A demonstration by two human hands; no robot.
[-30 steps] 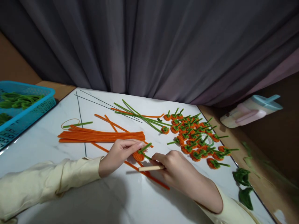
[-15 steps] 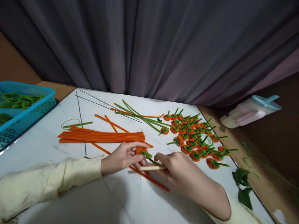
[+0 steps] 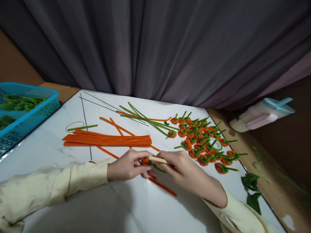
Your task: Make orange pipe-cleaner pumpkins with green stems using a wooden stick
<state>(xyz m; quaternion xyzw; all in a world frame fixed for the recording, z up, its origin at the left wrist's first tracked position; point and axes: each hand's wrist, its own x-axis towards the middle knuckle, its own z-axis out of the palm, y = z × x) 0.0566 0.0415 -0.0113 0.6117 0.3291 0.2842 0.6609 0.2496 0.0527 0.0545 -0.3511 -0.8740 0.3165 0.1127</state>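
Between its thumb and fingers, my left hand point(image 3: 132, 164) holds an orange fuzzy piece point(image 3: 145, 160) with green at its right side. My right hand point(image 3: 178, 163) grips a pale wooden stick point(image 3: 157, 159), whose tip is at the orange piece. A green stem point(image 3: 159, 169) runs from the piece to below my right fingers. The fingers of both hands nearly meet, partly hiding the piece. Behind my left hand lies a bundle of orange fuzzy sticks point(image 3: 107, 140). Several finished orange pieces with green stems point(image 3: 194, 153) stand to the right.
A blue basket point(image 3: 50, 105) with green fuzzy leaves is at the left. Green sticks point(image 3: 143, 118) lie behind the hands. A white tape roll point(image 3: 215, 144) rests among the orange pieces. Dark green leaves point(image 3: 254, 202) and a tilted cup point(image 3: 262, 115) are at the right.
My right hand has moved up and left, bringing the wooden stick from below the orange piece to its upper right side. My left hand has turned slightly around the piece.
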